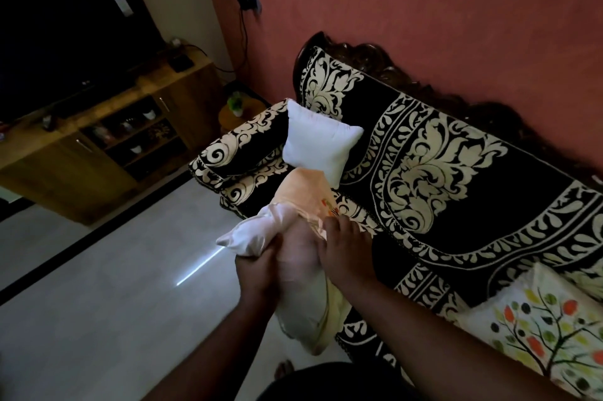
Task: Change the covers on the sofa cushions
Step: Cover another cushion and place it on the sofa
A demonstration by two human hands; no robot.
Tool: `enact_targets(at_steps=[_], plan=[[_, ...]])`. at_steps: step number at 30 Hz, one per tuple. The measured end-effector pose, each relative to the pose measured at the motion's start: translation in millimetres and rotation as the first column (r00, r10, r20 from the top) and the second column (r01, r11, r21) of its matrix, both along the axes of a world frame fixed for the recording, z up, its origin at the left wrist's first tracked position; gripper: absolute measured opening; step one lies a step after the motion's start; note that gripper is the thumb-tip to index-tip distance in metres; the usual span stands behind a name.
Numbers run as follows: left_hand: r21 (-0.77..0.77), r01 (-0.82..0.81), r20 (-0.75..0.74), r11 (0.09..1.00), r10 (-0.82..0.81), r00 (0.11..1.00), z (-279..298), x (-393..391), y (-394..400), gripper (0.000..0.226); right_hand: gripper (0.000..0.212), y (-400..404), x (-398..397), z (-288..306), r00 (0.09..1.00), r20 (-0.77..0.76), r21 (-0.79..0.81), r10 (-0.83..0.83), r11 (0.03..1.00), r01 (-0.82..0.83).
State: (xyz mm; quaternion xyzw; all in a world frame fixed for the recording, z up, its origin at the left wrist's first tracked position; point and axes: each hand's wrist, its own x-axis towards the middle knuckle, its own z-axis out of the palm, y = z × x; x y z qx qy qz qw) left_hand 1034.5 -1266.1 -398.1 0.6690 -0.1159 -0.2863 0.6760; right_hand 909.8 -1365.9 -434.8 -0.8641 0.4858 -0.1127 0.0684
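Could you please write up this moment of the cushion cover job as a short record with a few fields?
setting: sofa with a black and cream patterned throw, against a red wall
in hand: white cushion insert, partly inside a peach cover
left hand: grips the insert
right hand: fingers curled on the cover's edge
bare cushion: white, uncovered, leaning near the sofa arm
covered cushion: tree print, at the sofa's near end
stage: cannot tell whether the cover is going on or coming off

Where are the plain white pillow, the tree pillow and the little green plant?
plain white pillow (318, 139), head view, middle of its front.
tree pillow (535, 328), head view, printed front.
little green plant (235, 104), head view, its leaves.
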Motion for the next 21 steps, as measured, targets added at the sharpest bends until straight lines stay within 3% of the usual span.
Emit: enact_targets(at_steps=[3, 7, 10, 12, 15, 17, 21], plan=[[0.033, 0.064, -0.002, 0.997, -0.064, 0.998, -1.8, -5.0, 6.0, 0.031, 0.021, -6.0, -0.6, -2.5, 0.980, -0.173, -0.046, 0.094, 0.994, -0.103], [0.250, 0.132, 0.189, 0.959, -0.182, 0.965, -6.8, -15.4, 12.4, 0.040, 0.029, -11.6, 10.7, 5.8, 0.920, -0.362, 0.127, 0.151, 0.986, -0.112], [0.614, 0.104, 0.382, 0.783, -0.409, 0.829, -8.9, -11.4, 11.1, 0.048, 0.029, -23.5, 17.2, 13.6, 0.940, -0.310, 0.055, 0.143, 0.990, -0.133], [0.748, 0.113, 0.410, 0.654, -0.589, 0.697, -11.2, -8.8, 11.0, 0.047, 0.027, -37.5, 20.1, 24.9, 0.936, -0.312, 0.050, 0.163, 0.987, -0.155], [0.799, 0.142, 0.432, 0.584, -0.722, 0.540, -12.2, -11.2, 7.1, 0.050, 0.007, -49.9, 28.3, 48.7, 0.901, -0.379, 0.041, 0.212, 0.976, -0.213], [0.804, 0.147, 0.453, 0.576, -0.754, 0.476, -11.8, -12.2, 0.5, 0.047, 0.025, -50.9, 35.5, 52.7, 0.891, -0.384, 0.049, 0.242, 0.969, -0.242], [0.758, 0.144, 0.519, 0.636, -0.722, 0.458, -9.3, -4.4, -13.4, 0.040, 0.018, -29.6, 47.3, 66.7, 0.865, -0.268, 0.119, 0.424, 0.906, -0.407]])
